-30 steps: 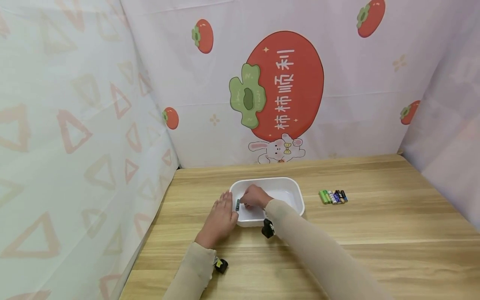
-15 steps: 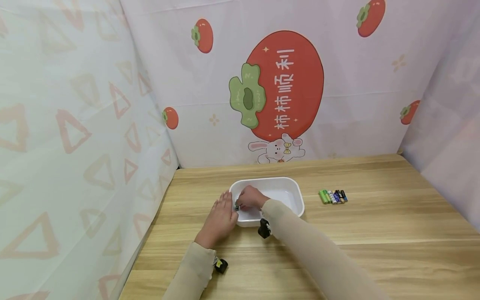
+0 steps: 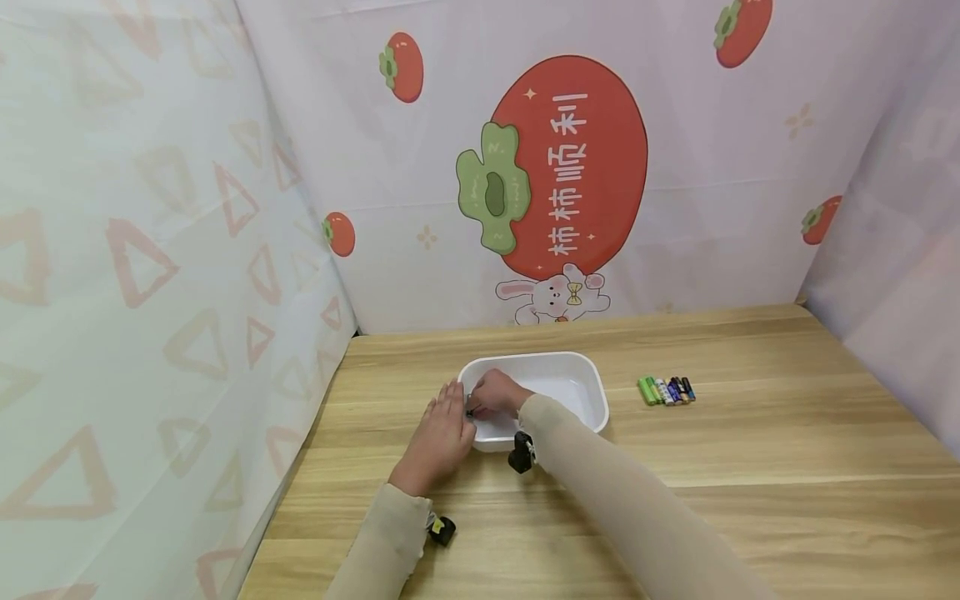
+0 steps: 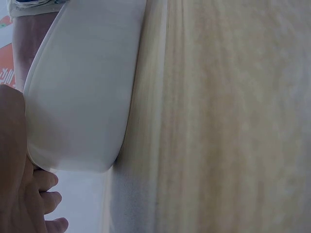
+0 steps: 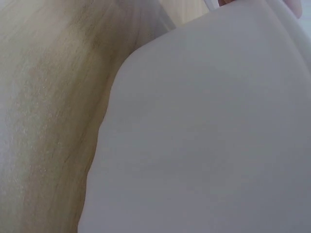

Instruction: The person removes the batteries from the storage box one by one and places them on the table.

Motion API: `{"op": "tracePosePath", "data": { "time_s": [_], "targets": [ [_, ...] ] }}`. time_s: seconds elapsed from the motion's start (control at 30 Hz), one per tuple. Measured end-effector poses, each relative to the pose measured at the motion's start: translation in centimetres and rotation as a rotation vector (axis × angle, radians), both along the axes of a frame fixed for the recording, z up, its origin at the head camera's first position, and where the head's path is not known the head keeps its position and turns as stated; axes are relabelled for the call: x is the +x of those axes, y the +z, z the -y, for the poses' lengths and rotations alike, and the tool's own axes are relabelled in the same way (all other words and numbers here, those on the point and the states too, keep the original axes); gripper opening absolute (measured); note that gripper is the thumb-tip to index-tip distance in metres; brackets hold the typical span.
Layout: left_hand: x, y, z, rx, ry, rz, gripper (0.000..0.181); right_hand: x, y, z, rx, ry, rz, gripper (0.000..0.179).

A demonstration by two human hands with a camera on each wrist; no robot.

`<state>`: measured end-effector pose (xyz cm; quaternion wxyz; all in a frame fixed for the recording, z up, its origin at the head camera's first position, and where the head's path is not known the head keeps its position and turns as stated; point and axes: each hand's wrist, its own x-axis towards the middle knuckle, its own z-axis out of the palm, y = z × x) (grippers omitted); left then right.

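A white plastic basin [image 3: 551,357] sits on the wooden table. My left hand [image 3: 442,425] lies along the basin's left end, its fingers extended and touching the wall. In the left wrist view, the fingers of that hand show past the corner of the basin [image 4: 82,97]. Inside the basin, at its left end, my right hand [image 3: 497,394] pinches a small dark green battery [image 3: 470,410], mostly covered by the fingers. The right wrist view is filled by the outer wall of the basin [image 5: 204,121], with the right hand's fingers hidden behind it.
Several batteries [image 3: 666,392] in green, white, blue and black lie side by side in a row to the right of the basin. A printed cloth [image 3: 420,167] hangs behind the table [image 3: 750,450], and another cloth [image 3: 150,333] borders its left side.
My right hand has moved slightly left to the basin's left end and closed over the battery that lay there uncovered. My left hand has stayed put.
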<state>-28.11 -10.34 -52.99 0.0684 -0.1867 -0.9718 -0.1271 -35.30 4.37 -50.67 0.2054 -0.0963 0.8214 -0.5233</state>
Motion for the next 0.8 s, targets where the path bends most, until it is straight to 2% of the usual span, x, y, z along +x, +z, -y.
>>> {"op": "tracePosePath", "data": {
  "time_s": [0.53,0.8],
  "targets": [
    [-0.03,0.1,-0.23,0.0,-0.016,-0.007,0.065,-0.32,0.01,-0.14,-0.009,-0.048,-0.005,0.008],
    [-0.13,-0.21,0.05,-0.006,-0.015,-0.027,0.065,-0.25,0.17,-0.41,-0.1,-0.049,0.031,0.007]
  ]
}}
